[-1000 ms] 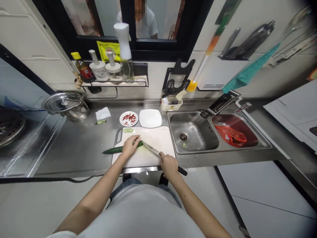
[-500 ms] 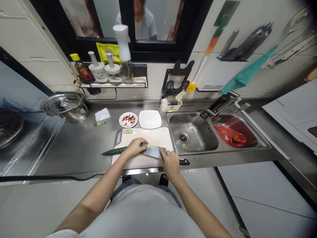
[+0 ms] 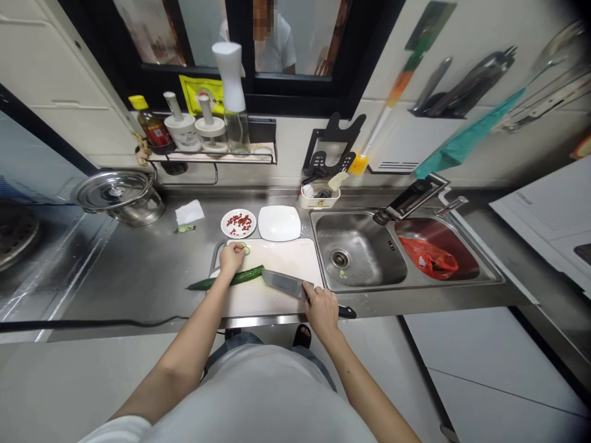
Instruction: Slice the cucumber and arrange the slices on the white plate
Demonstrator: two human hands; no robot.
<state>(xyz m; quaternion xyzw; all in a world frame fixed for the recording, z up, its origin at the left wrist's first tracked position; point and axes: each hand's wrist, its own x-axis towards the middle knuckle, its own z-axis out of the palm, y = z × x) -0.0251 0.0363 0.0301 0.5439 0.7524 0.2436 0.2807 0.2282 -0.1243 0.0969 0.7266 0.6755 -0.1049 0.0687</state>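
a lidded pot (image 3: 122, 195) stands at left; a red bag (image 3: 429, 258) lies in the right sink basin (image 3: 455, 235).

The left hand (image 3: 231, 257) reaches forward, fingers (image 3: 238, 247) bent. The right hand (image 3: 322, 306) is clenched, forearm (image 3: 354, 368) slanting inward.

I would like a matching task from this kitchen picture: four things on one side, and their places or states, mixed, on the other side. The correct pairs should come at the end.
Things:
1. knife
2. cucumber
3. round plate
4. red plastic bag

Places or states:
A. lying in the right basin of the sink
B. reaching out past the left edge of the cutting board
C. bearing small red pieces
D. held in the right hand

Right pairs: 1-D, 2-B, 3-C, 4-A.
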